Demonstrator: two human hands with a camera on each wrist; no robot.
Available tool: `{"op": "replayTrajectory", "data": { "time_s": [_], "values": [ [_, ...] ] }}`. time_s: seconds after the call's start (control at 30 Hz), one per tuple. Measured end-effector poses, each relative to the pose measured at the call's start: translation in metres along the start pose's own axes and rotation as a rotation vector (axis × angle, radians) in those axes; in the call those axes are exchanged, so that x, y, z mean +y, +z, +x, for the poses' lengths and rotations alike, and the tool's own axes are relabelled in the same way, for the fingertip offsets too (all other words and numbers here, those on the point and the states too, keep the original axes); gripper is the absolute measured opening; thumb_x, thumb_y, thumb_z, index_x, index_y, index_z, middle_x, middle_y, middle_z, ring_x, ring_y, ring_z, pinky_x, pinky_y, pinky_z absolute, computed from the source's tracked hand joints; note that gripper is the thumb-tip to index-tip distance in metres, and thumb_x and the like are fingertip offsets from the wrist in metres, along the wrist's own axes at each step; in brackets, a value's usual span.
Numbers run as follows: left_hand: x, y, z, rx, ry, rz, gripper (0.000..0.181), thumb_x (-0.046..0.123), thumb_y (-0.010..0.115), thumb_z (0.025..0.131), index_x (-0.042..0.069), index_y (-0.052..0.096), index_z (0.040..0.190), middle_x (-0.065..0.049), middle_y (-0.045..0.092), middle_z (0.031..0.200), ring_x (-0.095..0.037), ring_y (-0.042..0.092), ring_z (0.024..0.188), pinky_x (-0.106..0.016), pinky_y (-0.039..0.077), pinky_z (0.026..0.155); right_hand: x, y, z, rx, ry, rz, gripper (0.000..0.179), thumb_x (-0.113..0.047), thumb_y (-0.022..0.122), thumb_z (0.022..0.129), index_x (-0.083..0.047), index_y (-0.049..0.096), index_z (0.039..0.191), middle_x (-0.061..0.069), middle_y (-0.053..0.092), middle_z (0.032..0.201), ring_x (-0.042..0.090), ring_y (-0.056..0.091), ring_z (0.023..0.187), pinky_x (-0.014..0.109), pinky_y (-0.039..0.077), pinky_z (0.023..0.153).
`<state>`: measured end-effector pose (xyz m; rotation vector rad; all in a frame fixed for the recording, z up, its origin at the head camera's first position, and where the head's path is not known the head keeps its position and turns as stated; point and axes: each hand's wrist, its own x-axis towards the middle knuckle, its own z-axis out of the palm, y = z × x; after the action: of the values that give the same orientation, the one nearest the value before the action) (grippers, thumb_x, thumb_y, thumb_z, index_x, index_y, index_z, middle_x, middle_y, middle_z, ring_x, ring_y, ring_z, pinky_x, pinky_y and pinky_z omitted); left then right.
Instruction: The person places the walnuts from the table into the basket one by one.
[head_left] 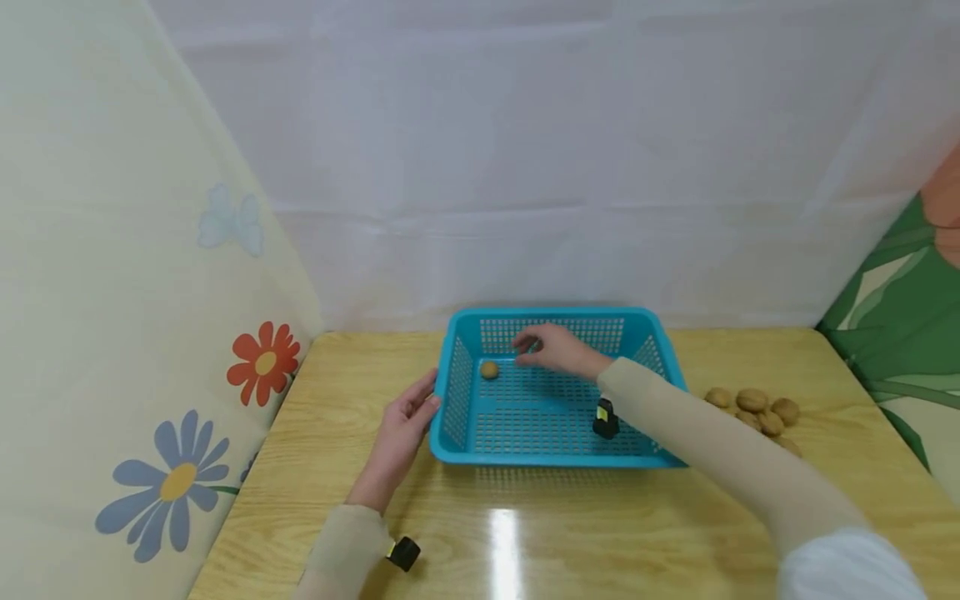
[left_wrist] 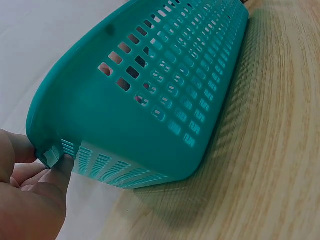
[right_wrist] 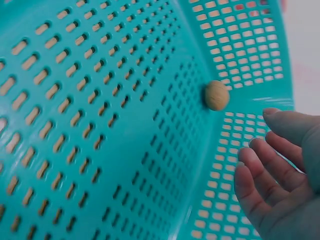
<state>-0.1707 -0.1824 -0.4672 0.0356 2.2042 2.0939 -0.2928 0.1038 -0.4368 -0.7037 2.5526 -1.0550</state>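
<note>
A blue plastic basket (head_left: 558,461) with slotted walls stands on the wooden table. My left hand (head_left: 400,429) pinches its left rim between thumb and fingers, as the left wrist view of the basket (left_wrist: 135,125) shows. Over the basket's inside, toward the back, hovers my right hand (head_left: 558,350), its fingers loosely bent and nothing between them. One walnut (head_left: 489,370) lies on the basket floor near the left back corner, a little left of the right fingertips. In the right wrist view this walnut (right_wrist: 217,95) sits apart from the hand (right_wrist: 280,175).
Several walnuts (head_left: 752,400) lie in a loose group on the table (head_left: 600,533), right of the basket and partly behind the right forearm. A white cloth wall (head_left: 480,167) rises behind the table. Flower-printed panels (head_left: 180,483) flank it on both sides.
</note>
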Motion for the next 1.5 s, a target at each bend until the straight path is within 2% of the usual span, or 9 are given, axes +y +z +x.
{"op": "replayTrajectory", "data": {
  "time_s": [0.27, 0.47, 0.67, 0.97, 1.3, 1.5],
  "values": [
    [-0.002, -0.003, 0.001, -0.003, -0.015, 0.010, 0.052, 0.018, 0.051, 0.112, 0.008, 0.038, 0.162, -0.013, 0.046, 0.161, -0.027, 0.046, 0.146, -0.036, 0.046, 0.111, 0.000, -0.025, -0.023, 0.036, 0.008, 0.034, 0.042, -0.024, 0.070, 0.102, -0.006, 0.064, 0.139, 0.010, 0.068, 0.129, 0.026, 0.064, 0.114, 0.044, 0.057, 0.091],
    [-0.004, -0.004, 0.001, 0.012, -0.029, -0.001, 0.051, 0.017, 0.050, 0.112, 0.009, 0.039, 0.161, -0.012, 0.047, 0.160, -0.027, 0.048, 0.144, -0.033, 0.048, 0.110, 0.000, -0.044, -0.045, 0.074, 0.025, 0.017, 0.039, -0.028, 0.070, 0.102, -0.010, 0.066, 0.136, 0.010, 0.067, 0.134, 0.026, 0.063, 0.115, 0.046, 0.056, 0.091],
    [-0.003, -0.005, 0.000, 0.009, -0.024, 0.005, 0.052, 0.018, 0.050, 0.112, 0.009, 0.038, 0.162, -0.014, 0.046, 0.161, -0.029, 0.047, 0.144, -0.032, 0.050, 0.108, 0.007, -0.061, -0.068, 0.129, -0.013, -0.009, 0.036, -0.028, 0.071, 0.101, -0.012, 0.069, 0.133, 0.008, 0.069, 0.131, 0.025, 0.064, 0.111, 0.048, 0.056, 0.090],
    [-0.003, -0.004, 0.000, -0.004, -0.027, -0.014, 0.052, 0.016, 0.049, 0.112, 0.008, 0.037, 0.162, -0.013, 0.045, 0.161, -0.028, 0.047, 0.145, -0.033, 0.049, 0.108, 0.025, -0.077, -0.107, 0.150, -0.067, -0.042, 0.031, -0.018, 0.070, 0.102, -0.004, 0.069, 0.129, 0.017, 0.070, 0.125, 0.024, 0.066, 0.104, 0.043, 0.056, 0.088],
    [-0.004, -0.002, 0.001, -0.007, -0.018, -0.033, 0.053, 0.014, 0.048, 0.112, 0.008, 0.035, 0.163, -0.013, 0.045, 0.161, -0.027, 0.046, 0.145, -0.028, 0.051, 0.107, 0.045, -0.091, -0.160, 0.213, -0.007, -0.051, 0.032, -0.020, 0.068, 0.103, -0.003, 0.069, 0.130, 0.015, 0.070, 0.126, 0.023, 0.065, 0.105, 0.042, 0.056, 0.088],
    [-0.004, -0.001, 0.001, -0.012, -0.015, -0.038, 0.053, 0.014, 0.048, 0.112, 0.008, 0.035, 0.163, -0.013, 0.044, 0.162, -0.027, 0.046, 0.145, -0.028, 0.051, 0.106, 0.053, -0.098, -0.191, 0.244, 0.062, -0.092, 0.034, -0.023, 0.066, 0.104, -0.004, 0.067, 0.133, 0.015, 0.069, 0.128, 0.025, 0.064, 0.107, 0.035, 0.057, 0.086]
  ]
}}
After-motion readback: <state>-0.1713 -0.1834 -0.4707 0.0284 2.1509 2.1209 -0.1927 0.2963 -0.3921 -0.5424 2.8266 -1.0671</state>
